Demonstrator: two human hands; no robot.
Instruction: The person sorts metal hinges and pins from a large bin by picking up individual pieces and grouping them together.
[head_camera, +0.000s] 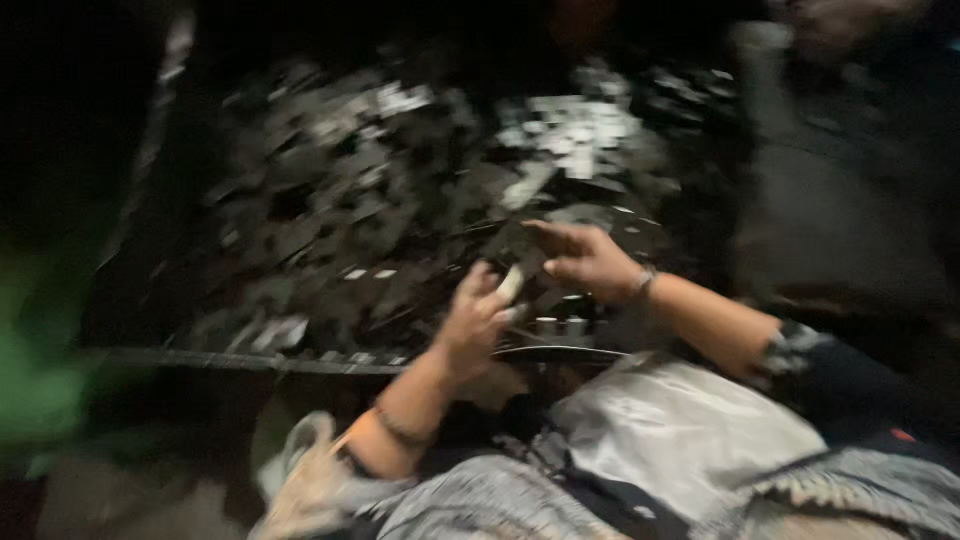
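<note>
The room is dark and the view blurred. A wide dark tray (150, 355) holds a heap of small flat metal pieces (400, 190), grey and pale, with a thin rim along its near edge. The left hand (475, 318) grips a small pale piece (511, 285) above the near part of the heap. The right hand (590, 262) hovers just beside it, fingers loosely curled, holding nothing I can make out. Patterned cloth (660, 430) covers the lap below

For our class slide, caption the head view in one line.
Two hands, left holding a small pale piece, over a dark scrap pile.
</note>
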